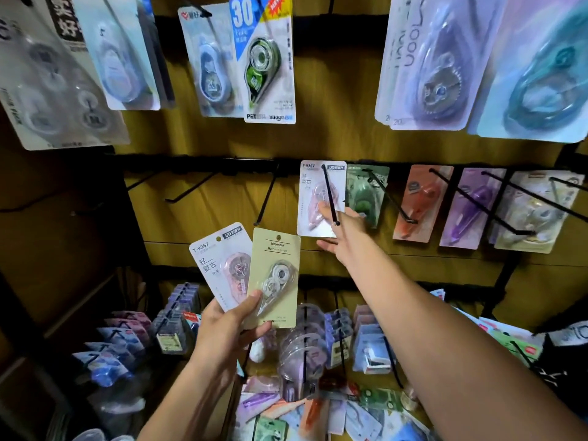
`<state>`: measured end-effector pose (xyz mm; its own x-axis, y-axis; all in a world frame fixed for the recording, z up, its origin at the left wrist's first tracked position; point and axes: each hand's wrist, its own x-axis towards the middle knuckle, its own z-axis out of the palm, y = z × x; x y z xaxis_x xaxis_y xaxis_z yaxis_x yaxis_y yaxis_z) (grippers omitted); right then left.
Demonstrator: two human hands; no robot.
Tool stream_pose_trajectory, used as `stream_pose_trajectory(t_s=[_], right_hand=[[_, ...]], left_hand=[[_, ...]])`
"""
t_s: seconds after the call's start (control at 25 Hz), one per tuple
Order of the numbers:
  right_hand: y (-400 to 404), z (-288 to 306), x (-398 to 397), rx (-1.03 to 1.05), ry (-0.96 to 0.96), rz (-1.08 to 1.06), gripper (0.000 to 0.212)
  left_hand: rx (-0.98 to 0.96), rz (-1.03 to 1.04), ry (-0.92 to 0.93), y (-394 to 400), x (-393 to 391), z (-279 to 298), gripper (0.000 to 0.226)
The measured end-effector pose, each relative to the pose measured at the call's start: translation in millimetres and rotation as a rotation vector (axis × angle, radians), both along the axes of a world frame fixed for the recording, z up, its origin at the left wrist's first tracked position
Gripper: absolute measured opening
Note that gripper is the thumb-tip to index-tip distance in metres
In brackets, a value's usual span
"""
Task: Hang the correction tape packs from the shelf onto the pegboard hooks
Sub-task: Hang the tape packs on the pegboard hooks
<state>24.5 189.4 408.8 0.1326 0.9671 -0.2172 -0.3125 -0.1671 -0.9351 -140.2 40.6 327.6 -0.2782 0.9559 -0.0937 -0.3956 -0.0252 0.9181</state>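
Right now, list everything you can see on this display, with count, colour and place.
held packs: two, pink and cream, left hand
pink pack: one, middle-row hook, right fingers on it
middle-row packs: green, orange, purple, pale, right of it
empty hooks: several, black, middle row left
top-row packs: many, blue, green, lilac
shelf packs: loose pile, mixed colours, bottom
left hand: grips two packs
right hand: open, touching hung pack

Top-row packs (477,58) blurred, cut by frame edge; shelf packs (318,412) blurred.
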Motion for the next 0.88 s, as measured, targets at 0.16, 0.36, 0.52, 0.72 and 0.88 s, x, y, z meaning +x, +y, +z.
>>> stream_pose_trajectory(t_s=[0.16, 0.36, 0.52, 0.72, 0.88], right_hand=[[13.8, -11.9, 2.2, 0.0, -0.104, 0.008, 0.078], [-36.0, -28.1, 20.7, 0.032, -0.347, 0.037, 0.056], [-106.1, -47.5, 33.4, 0.072, -0.458, 0.249, 0.036], [-137.8, -23.3, 42.5, 0.343, -0.61, 0.122, 0.033], [-148.3, 33.8, 35.4, 0.475, -0.459, 0.136, 0.047]], left_hand=[[-0.015, -0.003, 0.014, 2.9, -3.7, -11.3, 0.018], [-0.039, -0.019, -0.036, -8.0, 6.7, -15.3, 0.02], [-0.042, -0.069, -0.13, -25.0, 27.3, -10.0, 0.025], [-0.02, -0.066, -0.168, -48.6, 38.3, 1.1, 0.028], [-0.013, -0.027, -0.168, -57.0, 34.2, 8.6, 0.025]])
